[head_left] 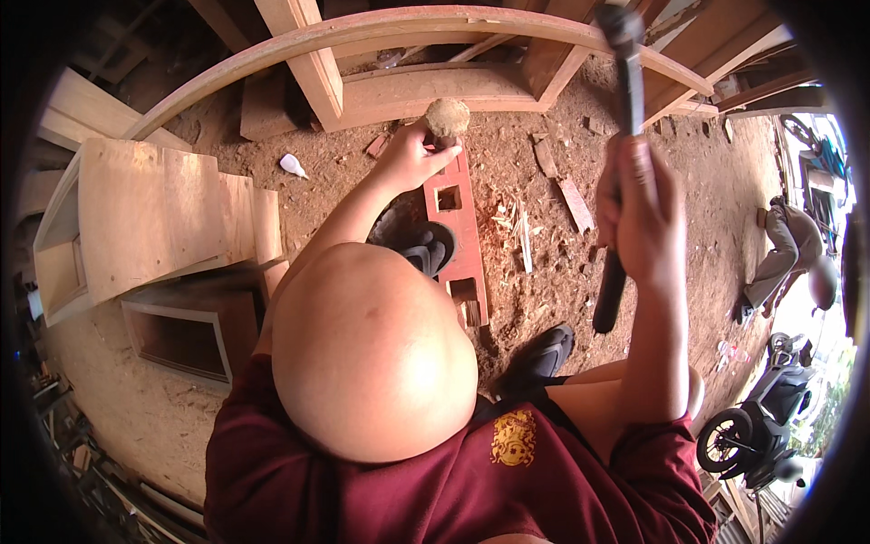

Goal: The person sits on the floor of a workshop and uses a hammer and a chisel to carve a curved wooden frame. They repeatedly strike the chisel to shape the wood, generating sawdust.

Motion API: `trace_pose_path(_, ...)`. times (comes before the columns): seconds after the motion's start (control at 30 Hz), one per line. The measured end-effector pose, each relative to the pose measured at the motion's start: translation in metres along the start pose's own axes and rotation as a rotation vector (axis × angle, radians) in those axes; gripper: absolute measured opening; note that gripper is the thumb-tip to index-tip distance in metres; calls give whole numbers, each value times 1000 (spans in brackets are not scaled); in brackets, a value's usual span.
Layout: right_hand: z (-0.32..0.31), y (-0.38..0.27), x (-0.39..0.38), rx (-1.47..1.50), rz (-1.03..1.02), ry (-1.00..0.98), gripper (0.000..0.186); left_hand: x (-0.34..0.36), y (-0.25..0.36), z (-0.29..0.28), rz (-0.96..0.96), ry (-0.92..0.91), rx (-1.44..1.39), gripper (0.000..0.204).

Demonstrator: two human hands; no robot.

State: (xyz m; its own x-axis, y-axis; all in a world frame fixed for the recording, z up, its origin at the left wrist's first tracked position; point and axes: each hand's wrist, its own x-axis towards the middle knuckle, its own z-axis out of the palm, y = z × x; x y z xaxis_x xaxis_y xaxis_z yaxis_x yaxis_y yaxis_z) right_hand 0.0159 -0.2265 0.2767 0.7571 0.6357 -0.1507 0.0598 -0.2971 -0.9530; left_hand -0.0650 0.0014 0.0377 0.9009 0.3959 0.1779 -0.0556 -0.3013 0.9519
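Note:
My left hand [426, 156] is closed round the handle of a chisel [448, 118], whose round, battered wooden top points up; its blade is hidden below my fingers. Under it lies a reddish wooden beam [468, 249] with rectangular holes cut in it. One hole sits just nearer than my left hand, another close to the beam's near end. My right hand [642, 213] grips the black handle of a hammer [627, 86], raised to the right of the beam with its head up, slightly blurred. My dark shoe [439, 247] rests against the beam.
Pale wood chips [521, 227] and an offcut [575, 201] lie on the dirt floor. A large curved wooden frame [435, 95] stands ahead. Curved wooden panels [168, 213] are at left, beside a small white bottle [292, 165]. Far right, a person [787, 249] bends near a motorcycle [761, 417].

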Motion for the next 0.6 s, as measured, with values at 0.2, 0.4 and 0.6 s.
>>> trace_pose_path(0.2, 27, 33, 20, -441, -194, 117, 39, -1, -2, -5, -168, -55, 6, 23)
trace_pose_path(0.4, 23, 71, 20, -653, 110, -281, 41, 1, -2, 4, -4, -79, 39, 26)
trace_pose_path(0.6, -23, 45, -3, -146, 484, -248, 30, 6, -5, -2, -12, -79, -145, 27)
